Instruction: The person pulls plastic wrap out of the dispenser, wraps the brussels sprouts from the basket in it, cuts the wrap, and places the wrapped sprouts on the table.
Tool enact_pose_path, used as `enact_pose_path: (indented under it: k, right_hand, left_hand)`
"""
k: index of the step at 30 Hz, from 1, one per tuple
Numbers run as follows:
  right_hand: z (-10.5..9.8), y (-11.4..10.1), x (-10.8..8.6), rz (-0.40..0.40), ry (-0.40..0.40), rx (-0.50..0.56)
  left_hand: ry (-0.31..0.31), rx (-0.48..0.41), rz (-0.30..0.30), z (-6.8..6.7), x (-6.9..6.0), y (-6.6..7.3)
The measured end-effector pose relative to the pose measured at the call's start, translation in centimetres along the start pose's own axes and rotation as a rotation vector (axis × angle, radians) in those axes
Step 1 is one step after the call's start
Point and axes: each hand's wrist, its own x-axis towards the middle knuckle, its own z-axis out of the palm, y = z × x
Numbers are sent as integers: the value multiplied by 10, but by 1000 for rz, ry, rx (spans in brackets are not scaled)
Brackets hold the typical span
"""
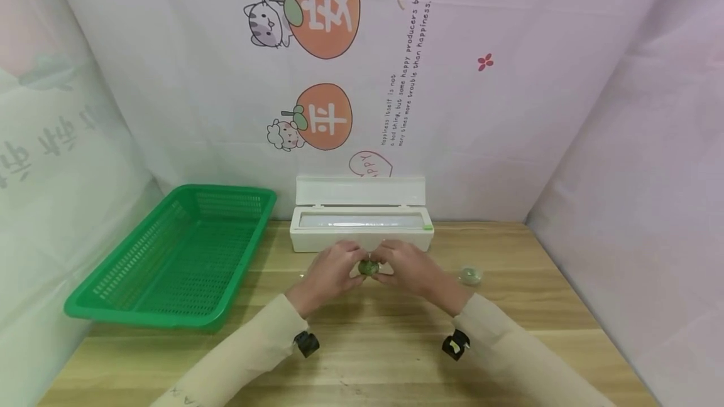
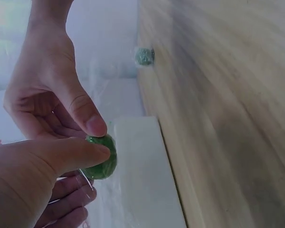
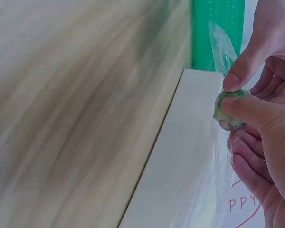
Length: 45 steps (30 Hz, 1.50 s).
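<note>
A small round green vegetable [image 1: 369,267], much like a Brussels sprout, is held up between both hands in front of the white box. My left hand [image 1: 335,270] pinches it from the left, thumb nearest me. From the right, my right hand [image 1: 411,272] grips it the same way. Clear film [image 3: 222,45] trails from the vegetable in the right wrist view, and both thumbs press on its near side. Fingers hide its far side. Another green piece in clear wrap [image 1: 470,275] lies on the table beyond the right wrist.
A long white film box [image 1: 362,240] stands at the back with its lid [image 1: 361,191] raised and a roll of film inside. To the left sits a green plastic basket [image 1: 242,269]. Printed cloth walls [image 1: 481,118] enclose the wooden table [image 1: 384,344].
</note>
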Motion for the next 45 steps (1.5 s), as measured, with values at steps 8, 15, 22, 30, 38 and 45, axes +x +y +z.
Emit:
enact_pose_path:
  k: [8, 15, 22, 30, 38, 45]
  right_hand:
    - [13, -7, -22, 8, -100, 108]
    - [33, -9, -35, 62, -204, 189]
    - [39, -7, -39, 135, -223, 287]
    - [36, -6, -40, 159, -200, 258]
    - [41, -11, -41, 61, -141, 187]
    - [48, -14, -40, 67, -140, 152]
  left_hand:
    - [-104, -129, -30, 11, -19, 12]
    - [-196, -254, -119, 34, -35, 14]
    - [-219, -413, -204, 39, -37, 9]
    - [-262, -509, -200, 37, -33, 2]
    - [-315, -529, -179, 38, -30, -6]
    - [-310, -468, -157, 40, -30, -7]
